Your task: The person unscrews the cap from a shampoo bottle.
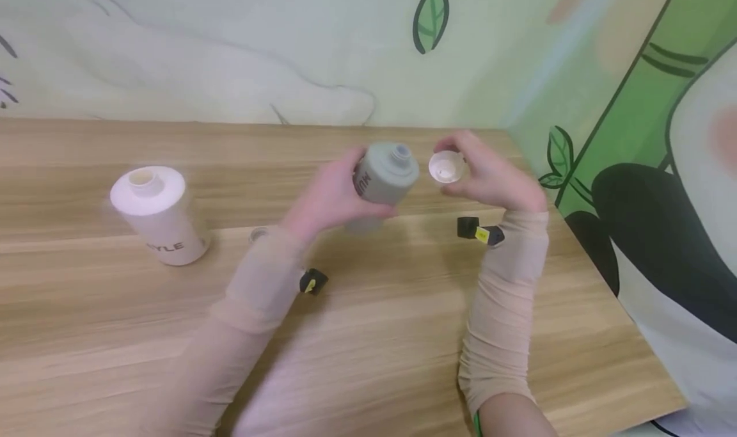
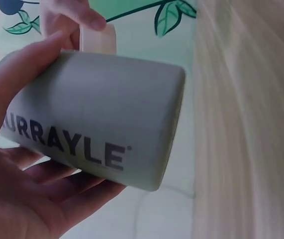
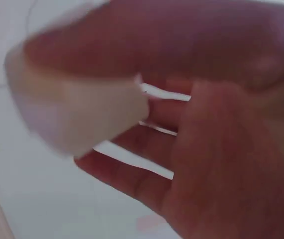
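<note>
My left hand grips a grey bottle round its body, holding it tilted above the table with its uncapped neck toward the upper right. Dark lettering runs along the bottle's side in the left wrist view. Just right of the bottle, my right hand pinches a white cap between thumb and fingers; its hollow inside faces the head camera. In the right wrist view the cap looks blurred, with the thumb lying across it. A small gap separates cap and bottle neck in the head view.
A white bottle with an uncapped neck stands on the wooden table at the left. A small round item lies near my left sleeve, partly hidden. Behind the table rises a painted wall; the table's right edge runs beside my right arm.
</note>
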`<state>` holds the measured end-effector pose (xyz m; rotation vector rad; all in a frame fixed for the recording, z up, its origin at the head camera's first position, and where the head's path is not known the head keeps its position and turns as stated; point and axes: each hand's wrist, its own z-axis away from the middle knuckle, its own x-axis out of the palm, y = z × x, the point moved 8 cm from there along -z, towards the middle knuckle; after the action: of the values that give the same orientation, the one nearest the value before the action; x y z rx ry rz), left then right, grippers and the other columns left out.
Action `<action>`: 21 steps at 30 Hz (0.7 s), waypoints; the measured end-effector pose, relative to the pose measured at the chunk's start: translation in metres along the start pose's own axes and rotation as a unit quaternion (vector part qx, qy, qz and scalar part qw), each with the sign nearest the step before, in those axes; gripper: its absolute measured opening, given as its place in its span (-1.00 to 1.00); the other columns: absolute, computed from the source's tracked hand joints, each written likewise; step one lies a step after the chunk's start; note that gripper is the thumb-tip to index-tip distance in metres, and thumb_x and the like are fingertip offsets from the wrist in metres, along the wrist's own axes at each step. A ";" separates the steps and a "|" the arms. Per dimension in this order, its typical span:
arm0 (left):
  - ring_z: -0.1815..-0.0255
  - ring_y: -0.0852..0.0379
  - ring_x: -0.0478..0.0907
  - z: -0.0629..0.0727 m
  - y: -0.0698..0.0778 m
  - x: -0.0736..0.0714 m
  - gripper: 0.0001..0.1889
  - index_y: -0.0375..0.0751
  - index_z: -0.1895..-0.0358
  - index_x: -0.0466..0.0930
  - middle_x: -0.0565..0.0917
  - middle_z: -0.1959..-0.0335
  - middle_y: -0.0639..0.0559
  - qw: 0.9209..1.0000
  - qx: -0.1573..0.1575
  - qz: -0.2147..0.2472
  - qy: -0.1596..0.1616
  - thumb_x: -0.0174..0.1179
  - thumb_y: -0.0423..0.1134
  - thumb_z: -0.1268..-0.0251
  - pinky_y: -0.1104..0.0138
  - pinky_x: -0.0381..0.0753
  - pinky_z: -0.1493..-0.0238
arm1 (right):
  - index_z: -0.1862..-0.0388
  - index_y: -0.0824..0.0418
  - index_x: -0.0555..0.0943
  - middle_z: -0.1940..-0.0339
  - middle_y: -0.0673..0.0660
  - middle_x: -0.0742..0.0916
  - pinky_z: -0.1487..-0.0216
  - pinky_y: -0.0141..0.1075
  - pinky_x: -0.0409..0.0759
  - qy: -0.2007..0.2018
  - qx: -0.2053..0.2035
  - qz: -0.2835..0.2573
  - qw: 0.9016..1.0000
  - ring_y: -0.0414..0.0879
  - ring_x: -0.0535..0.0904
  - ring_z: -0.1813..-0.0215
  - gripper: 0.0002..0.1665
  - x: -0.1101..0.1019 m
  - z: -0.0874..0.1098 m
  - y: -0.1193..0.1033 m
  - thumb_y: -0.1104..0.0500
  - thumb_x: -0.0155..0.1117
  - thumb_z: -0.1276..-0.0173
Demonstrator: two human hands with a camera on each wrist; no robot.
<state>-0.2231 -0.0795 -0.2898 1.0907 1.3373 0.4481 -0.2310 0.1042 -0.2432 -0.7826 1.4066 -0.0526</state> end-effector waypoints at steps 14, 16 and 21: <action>-0.25 -0.01 0.48 -0.019 -0.011 0.040 -0.12 -0.11 -0.30 0.27 0.54 -0.22 -0.05 0.998 -0.019 0.056 0.015 0.55 -0.11 0.16 0.09 0.42 -0.35 | -0.04 0.40 0.38 0.03 0.31 0.55 -0.11 -0.01 0.51 -0.039 0.097 -0.016 0.994 0.15 0.46 -0.01 -0.46 0.024 -0.018 0.045 0.51 0.20 0.00; -0.25 0.00 0.49 -0.019 -0.012 0.045 -0.12 -0.12 -0.31 0.26 0.54 -0.23 -0.06 0.998 -0.016 0.059 0.016 0.55 -0.12 0.16 0.10 0.43 -0.35 | -0.02 0.39 0.37 0.04 0.31 0.54 -0.11 -0.01 0.50 -0.051 0.116 -0.022 0.992 0.15 0.45 -0.01 -0.46 0.031 -0.020 0.053 0.51 0.20 0.00; -0.30 0.01 0.46 -0.021 -0.013 0.055 -0.07 -0.12 -0.36 0.22 0.50 -0.30 -0.04 0.997 -0.008 0.073 0.029 0.55 -0.14 0.15 0.11 0.39 -0.39 | -0.08 0.34 0.35 -0.10 0.29 0.53 -0.33 0.15 0.38 -0.097 0.181 -0.031 0.978 0.19 0.42 -0.20 -0.37 0.051 -0.021 0.076 0.52 0.23 0.05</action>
<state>-0.2332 -0.0337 -0.3277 1.1744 1.3072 0.6018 -0.2704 0.1280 -0.3249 -0.5117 1.1446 -0.2669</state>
